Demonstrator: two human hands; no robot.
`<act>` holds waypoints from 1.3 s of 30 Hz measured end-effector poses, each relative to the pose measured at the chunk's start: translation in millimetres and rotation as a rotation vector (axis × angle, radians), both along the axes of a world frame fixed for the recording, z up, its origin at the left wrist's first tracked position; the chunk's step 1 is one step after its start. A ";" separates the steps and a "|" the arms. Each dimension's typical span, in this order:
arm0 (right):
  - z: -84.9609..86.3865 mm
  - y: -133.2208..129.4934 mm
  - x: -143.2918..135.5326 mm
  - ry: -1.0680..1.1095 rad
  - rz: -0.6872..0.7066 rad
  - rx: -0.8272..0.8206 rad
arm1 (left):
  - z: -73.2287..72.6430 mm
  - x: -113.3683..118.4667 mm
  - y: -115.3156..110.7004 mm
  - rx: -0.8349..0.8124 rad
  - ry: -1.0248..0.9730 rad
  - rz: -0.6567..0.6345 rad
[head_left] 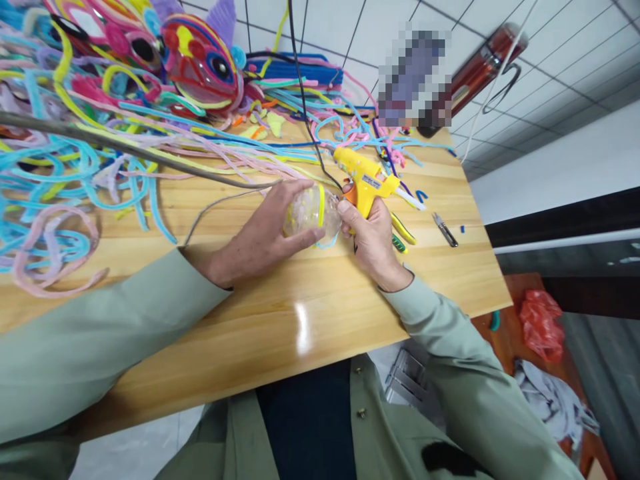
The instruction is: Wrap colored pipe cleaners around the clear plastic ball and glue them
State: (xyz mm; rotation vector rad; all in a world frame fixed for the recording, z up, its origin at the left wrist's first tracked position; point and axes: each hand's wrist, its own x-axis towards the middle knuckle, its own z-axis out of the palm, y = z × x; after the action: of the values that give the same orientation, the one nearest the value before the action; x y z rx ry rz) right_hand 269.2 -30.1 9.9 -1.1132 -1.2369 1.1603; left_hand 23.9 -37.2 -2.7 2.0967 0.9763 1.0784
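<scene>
The clear bottle [306,208], ringed by a yellow strip, lies at the middle of the wooden table [340,300], its narrower end toward the right. The left hand [265,230] holds it from the left, the thumb on the near side and the fingers on the far side, spread to the width of the body. The right hand [375,240] is curled around the handle of the yellow glue gun [367,180], its thumb at the right end of the bottle; whether this thumb also grips the bottle cannot be told. The nozzle points far left; a white glue stick [411,198] projects from the rear. Pliers [404,230] with yellow and green grips lie just right of the right hand, and snips [445,230] lie farther right. Fuzzy stems [45,173] of several colours cover the far left. A decorated mask-like piece [203,63] stands behind them. A red flask [483,67] leans against the tiled wall [345,23] at far right.
</scene>
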 end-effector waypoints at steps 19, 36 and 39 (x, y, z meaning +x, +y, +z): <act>23.4 16.4 29.2 0.039 -0.086 0.083 | -0.2 6.1 2.8 -0.174 -0.165 0.147; 1.9 2.7 5.9 -0.079 -0.048 0.075 | 4.1 8.0 2.0 -0.215 -0.097 0.108; 17.9 10.8 25.7 -0.115 -0.099 0.167 | 0.3 5.6 3.0 -0.205 -0.115 0.142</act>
State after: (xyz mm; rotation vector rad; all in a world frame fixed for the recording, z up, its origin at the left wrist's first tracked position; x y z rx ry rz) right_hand 294.8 -19.3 27.8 -1.1149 -1.3263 0.9119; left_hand 29.5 -34.2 -2.4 1.8040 1.1414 1.1050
